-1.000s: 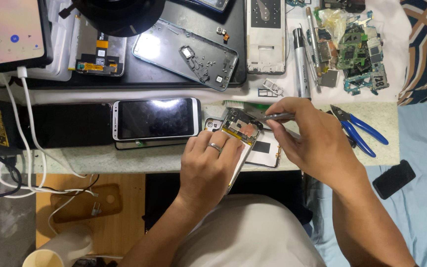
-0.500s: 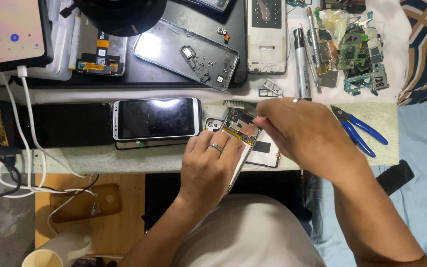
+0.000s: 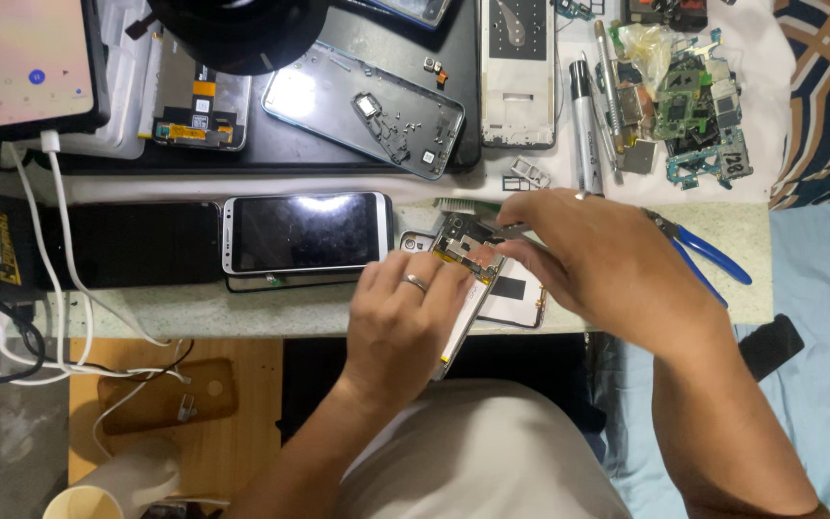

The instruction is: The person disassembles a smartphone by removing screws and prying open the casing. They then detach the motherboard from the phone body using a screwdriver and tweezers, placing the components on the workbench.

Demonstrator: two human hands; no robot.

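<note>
The bench [image 3: 242,312] carries the work, its pale top crowded above the hands and its near edge right under them. Up and left of the hands lies a black tray [image 3: 357,159]; in it sit a blue-rimmed phone back frame [image 3: 362,120] with tiny loose screws and parts inside, a display panel [image 3: 199,106] with its flex cable, and a white phone frame [image 3: 518,72]; the tray's top is cut off by the picture edge. Just left of the left hand lies an intact smartphone [image 3: 306,234], screen up, glare on its glass.

The left hand [image 3: 405,327], ringed, has its grip clamped on the opened phone [image 3: 468,274], which tilts over the bench edge; the palm hides most of its lower half. The right hand [image 3: 607,264] has its grip pinched together on a thin metal tool [image 3: 511,229], its tip on the phone's exposed top; the kind of tool is hard to make out. Right of that hand lie blue-handled pliers [image 3: 708,252], partly hidden by it. Above, circuit boards [image 3: 698,120] and pens [image 3: 583,111].
</note>
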